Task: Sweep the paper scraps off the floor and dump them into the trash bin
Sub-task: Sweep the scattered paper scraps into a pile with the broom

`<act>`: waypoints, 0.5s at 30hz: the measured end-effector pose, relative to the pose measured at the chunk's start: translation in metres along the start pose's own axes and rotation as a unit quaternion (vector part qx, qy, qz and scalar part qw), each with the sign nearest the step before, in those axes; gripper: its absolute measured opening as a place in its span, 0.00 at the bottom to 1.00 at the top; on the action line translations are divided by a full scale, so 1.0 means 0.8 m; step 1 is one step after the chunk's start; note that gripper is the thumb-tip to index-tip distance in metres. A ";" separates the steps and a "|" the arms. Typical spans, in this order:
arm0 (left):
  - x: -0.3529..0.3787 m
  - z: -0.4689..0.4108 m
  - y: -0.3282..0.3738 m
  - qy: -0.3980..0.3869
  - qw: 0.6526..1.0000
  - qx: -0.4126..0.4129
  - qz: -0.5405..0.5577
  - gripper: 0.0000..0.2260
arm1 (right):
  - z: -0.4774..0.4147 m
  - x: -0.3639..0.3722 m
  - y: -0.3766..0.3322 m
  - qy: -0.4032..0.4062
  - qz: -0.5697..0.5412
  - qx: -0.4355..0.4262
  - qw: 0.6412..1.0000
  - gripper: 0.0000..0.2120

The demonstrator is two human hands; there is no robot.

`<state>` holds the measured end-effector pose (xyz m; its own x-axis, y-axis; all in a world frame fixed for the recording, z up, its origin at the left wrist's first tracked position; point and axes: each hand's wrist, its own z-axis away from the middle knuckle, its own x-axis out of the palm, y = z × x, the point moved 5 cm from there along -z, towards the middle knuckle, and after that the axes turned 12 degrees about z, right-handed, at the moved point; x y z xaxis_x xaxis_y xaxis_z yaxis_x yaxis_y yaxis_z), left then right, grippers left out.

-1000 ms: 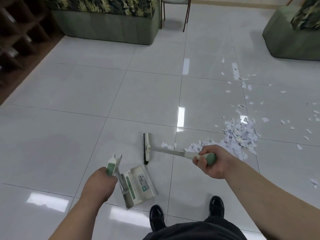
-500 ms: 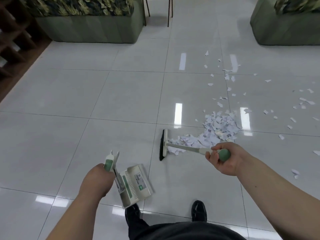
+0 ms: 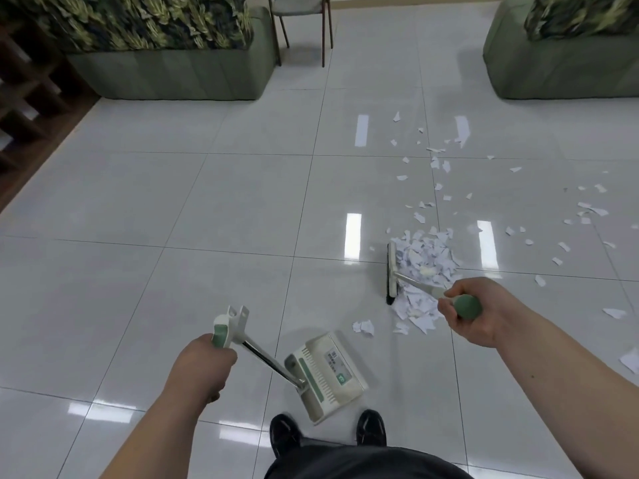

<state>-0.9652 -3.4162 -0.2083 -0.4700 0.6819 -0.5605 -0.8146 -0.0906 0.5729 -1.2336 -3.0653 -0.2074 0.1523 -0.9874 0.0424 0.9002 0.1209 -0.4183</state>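
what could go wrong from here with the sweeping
The broom head stands left of the pile, on the side facing the dustpan, so a push from there may drive paper away from it. The scattered scraps far to the right may get missed.

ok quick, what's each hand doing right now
Left hand: closed, holding the dustpan handle.
Right hand: closed, holding the broom handle.

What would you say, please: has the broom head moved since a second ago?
Yes. The broom head was left of the floor's grout line; it now sits well right of it, against the left edge of the paper pile.
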 end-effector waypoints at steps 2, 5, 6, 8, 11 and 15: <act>0.010 0.002 0.004 -0.005 1.000 -0.001 0.002 0.03 | 0.002 -0.006 -0.002 0.000 0.016 0.001 1.000 0.13; 0.023 0.001 0.007 -0.018 1.000 -0.003 -0.005 0.03 | 0.006 -0.010 0.000 -0.014 0.026 0.011 1.000 0.19; 0.026 0.000 0.008 -0.024 1.000 -0.004 -0.006 0.03 | 0.007 -0.010 0.002 -0.022 0.032 0.017 0.999 0.20; 0.030 -0.004 0.012 -0.035 0.999 -0.002 -0.009 0.03 | 0.012 -0.005 0.006 -0.040 0.050 0.032 0.997 0.20; 0.030 -0.013 0.017 -0.053 0.999 0.004 -0.011 0.04 | 0.019 0.004 0.017 -0.059 0.075 0.062 0.994 0.16; 0.025 -0.026 0.018 -0.088 0.996 0.008 -0.017 0.07 | 0.023 0.022 0.034 -0.074 0.105 0.092 0.987 0.15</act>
<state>-0.9931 -3.4188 -0.2239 -0.3734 0.8017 -0.4668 -0.8229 -0.0539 0.5656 -1.1991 -3.0774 -0.2009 0.3893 -0.9145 0.1100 0.8993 0.3515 -0.2603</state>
